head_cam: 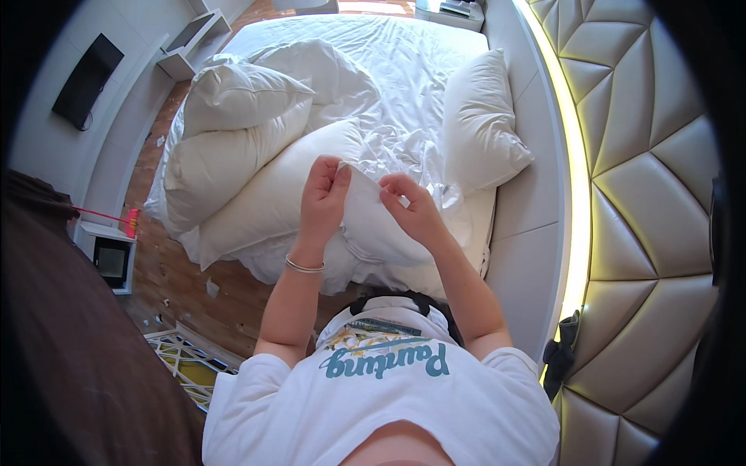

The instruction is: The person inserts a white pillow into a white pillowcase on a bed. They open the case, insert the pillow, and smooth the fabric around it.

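A white cloth [373, 218], perhaps a pillowcase, hangs from its upper edge over the near side of the bed. My left hand [326, 189] pinches one corner of that edge between thumb and fingers. Further along the same edge, the curled fingers of my right hand [411, 207] hold the fabric, and the edge runs taut between the two hands. Just beyond my left hand lies a cream pillow [280, 189], partly hidden by that hand and the cloth. Crumpled white bedding [402, 148] spreads behind my right hand.
More pillows [239, 96] are piled on the bed's left, and one pillow [481, 119] leans by the padded headboard wall [647, 215]. Litter [212, 288] dots the wooden floor [175, 271]. A red broom [132, 223] stands by a small white cabinet [130, 274]. A brown curtain [76, 326] hangs at left.
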{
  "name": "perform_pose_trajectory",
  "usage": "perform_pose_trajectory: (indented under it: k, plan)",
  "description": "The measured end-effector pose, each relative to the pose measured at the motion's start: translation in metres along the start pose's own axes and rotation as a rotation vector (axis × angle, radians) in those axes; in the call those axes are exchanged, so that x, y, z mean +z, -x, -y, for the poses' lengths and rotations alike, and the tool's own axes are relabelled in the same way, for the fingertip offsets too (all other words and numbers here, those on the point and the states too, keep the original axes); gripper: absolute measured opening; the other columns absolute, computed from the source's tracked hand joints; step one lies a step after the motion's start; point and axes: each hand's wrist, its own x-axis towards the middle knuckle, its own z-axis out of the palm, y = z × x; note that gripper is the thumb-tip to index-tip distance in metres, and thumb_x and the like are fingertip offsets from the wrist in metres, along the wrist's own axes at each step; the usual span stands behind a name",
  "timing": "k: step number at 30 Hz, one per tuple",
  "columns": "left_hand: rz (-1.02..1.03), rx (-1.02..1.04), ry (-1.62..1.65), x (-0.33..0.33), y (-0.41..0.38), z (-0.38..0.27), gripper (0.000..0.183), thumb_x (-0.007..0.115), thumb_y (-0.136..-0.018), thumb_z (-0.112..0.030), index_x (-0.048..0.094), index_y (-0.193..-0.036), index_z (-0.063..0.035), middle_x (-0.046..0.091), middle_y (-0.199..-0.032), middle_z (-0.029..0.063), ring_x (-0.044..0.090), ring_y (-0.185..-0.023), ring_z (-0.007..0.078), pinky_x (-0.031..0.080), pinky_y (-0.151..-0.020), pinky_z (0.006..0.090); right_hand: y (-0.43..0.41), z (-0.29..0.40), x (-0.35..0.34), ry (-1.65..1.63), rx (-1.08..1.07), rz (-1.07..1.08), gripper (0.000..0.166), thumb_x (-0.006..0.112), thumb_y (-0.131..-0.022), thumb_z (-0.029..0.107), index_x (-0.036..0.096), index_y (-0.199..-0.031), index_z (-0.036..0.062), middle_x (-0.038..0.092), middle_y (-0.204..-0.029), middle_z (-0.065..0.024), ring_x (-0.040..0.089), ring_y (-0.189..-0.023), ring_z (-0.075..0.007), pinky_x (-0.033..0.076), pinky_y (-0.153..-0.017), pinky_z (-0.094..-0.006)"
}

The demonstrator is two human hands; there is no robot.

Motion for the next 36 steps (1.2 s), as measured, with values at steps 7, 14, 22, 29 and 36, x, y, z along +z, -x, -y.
perform_pose_trajectory:
  k: [7,14,22,29,36]
  plan:
    - [-0.021,0.089,-0.094,-0.010,0.005,-0.011,0.005,0.051,-0.091,-0.008,0.048,-0.094,-0.0065,0.044,-0.072,-0.0068,0.036,-0.062,-0.0002,0.029,-0.054,0.0150,0.005,-0.004,0.006,0.173,-0.150,-0.208,0.007,0.060,-0.079,0.007,0.059,-0.085,0.0029,0.060,-0.072,-0.0109,0.058,-0.066,-0.0232,0.044,-0.061,-0.0309]
    - [-0.199,0.142,-0.295,-0.016,-0.002,-0.032,0.005,0.050,-0.091,-0.009,0.052,-0.089,-0.0049,0.047,-0.076,-0.0052,0.039,-0.065,0.0021,0.033,-0.058,0.0162,0.019,0.015,0.025,0.216,-0.213,-0.034,0.012,0.065,-0.077,0.012,0.057,-0.085,0.0069,0.057,-0.061,-0.0105,0.054,-0.054,-0.0302,0.042,-0.052,-0.0368]
    - [-0.541,0.144,-0.327,-0.049,-0.001,-0.017,0.010,0.048,-0.093,-0.013,0.053,-0.090,-0.0039,0.047,-0.078,-0.0042,0.038,-0.066,0.0014,0.032,-0.059,0.0154,0.033,-0.015,0.015,-0.145,0.375,0.238,0.014,0.067,-0.079,0.014,0.059,-0.084,0.0044,0.047,-0.059,0.0055,0.041,-0.053,-0.0044,0.034,-0.050,-0.0218]
    - [0.005,-0.120,-0.442,-0.061,0.035,-0.005,0.021,0.060,-0.085,-0.013,0.057,-0.104,-0.0037,0.044,-0.073,-0.0055,0.040,-0.060,0.0039,0.034,-0.052,0.0212,0.018,-0.011,-0.014,0.096,0.260,-0.003,0.008,0.067,-0.076,0.005,0.060,-0.078,0.0019,0.036,-0.056,0.0062,0.031,-0.053,-0.0030,0.026,-0.048,-0.0209]
    - [0.219,-0.104,-0.738,-0.054,0.046,0.014,0.011,0.059,-0.083,-0.010,0.058,-0.092,-0.0034,0.044,-0.067,-0.0035,0.044,-0.061,0.0076,0.038,-0.055,0.0246,0.022,-0.016,-0.020,0.090,0.353,0.247,0.011,0.066,-0.076,0.010,0.060,-0.080,0.0009,0.047,-0.058,-0.0049,0.040,-0.055,-0.0099,0.035,-0.051,-0.0262]
